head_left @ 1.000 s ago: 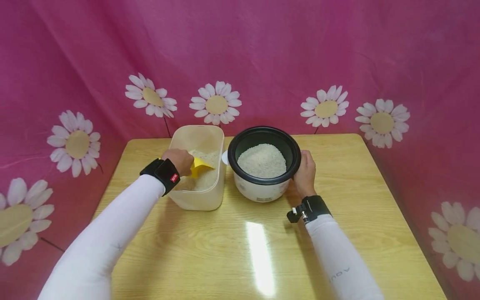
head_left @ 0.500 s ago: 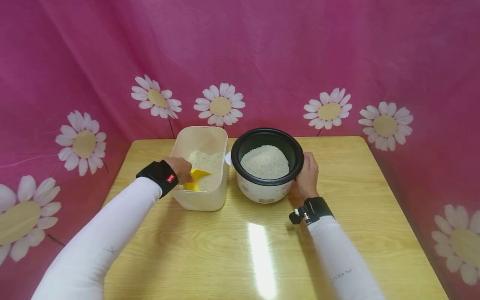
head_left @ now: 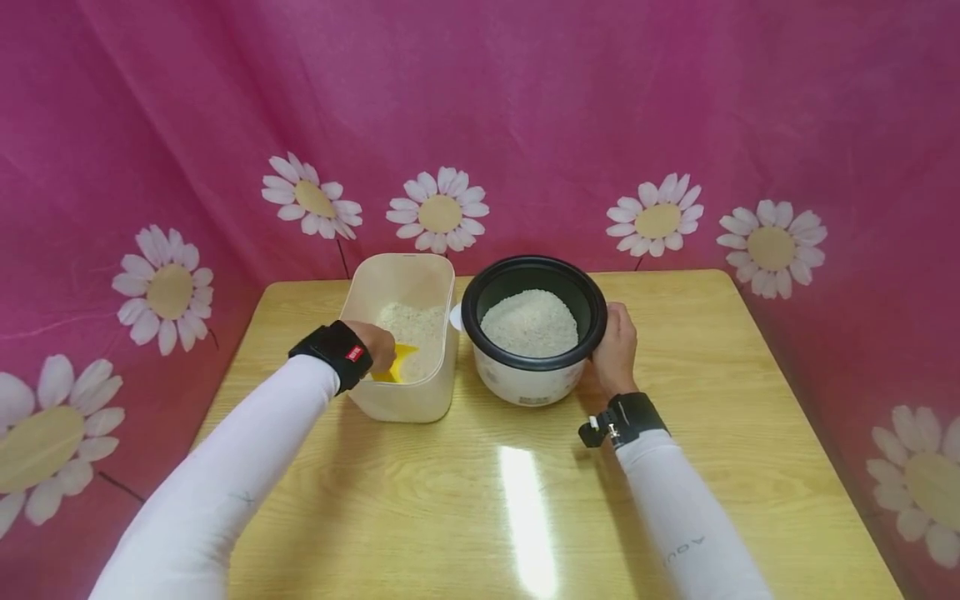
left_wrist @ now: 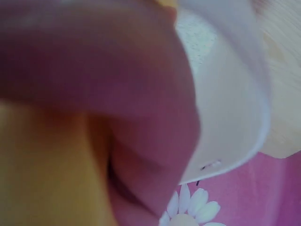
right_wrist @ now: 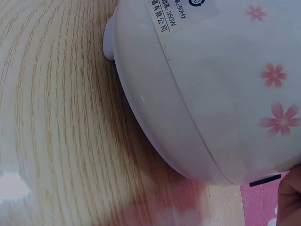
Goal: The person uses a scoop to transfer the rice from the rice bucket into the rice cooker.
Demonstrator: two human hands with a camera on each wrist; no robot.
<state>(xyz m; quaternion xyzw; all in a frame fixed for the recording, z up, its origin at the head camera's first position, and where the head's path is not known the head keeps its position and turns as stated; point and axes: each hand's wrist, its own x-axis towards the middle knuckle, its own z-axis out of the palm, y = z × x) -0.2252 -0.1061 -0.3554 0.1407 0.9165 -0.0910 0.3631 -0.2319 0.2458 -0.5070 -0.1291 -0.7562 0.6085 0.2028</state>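
My left hand (head_left: 375,345) holds a yellow scoop (head_left: 402,358) low inside the cream bin (head_left: 435,400), close to its near rim. Part of the scoop's blade shows beside the rice (head_left: 411,323); the fingers and wrist hide the rest. In the left wrist view the curled fingers (left_wrist: 141,94) fill much of the picture, with yellow plastic beneath them. A white rice cooker (head_left: 525,385) with a black rim stands right of the bin, a mound of rice (head_left: 531,323) inside. At its right side my right hand (head_left: 617,350) grips it, fingers partly hidden behind the pot.
Bin and cooker stand side by side on a wooden table (head_left: 420,500), towards its far edge. A pink curtain (head_left: 525,125) with daisies encloses the back and sides. On the cooker's left side a white handle (head_left: 456,317) sticks out towards the bin.
My left hand has moved the scoop nearer to the bin's front rim, and less of the blade shows now. The right hand stays at the cooker; the head view has shifted slightly.
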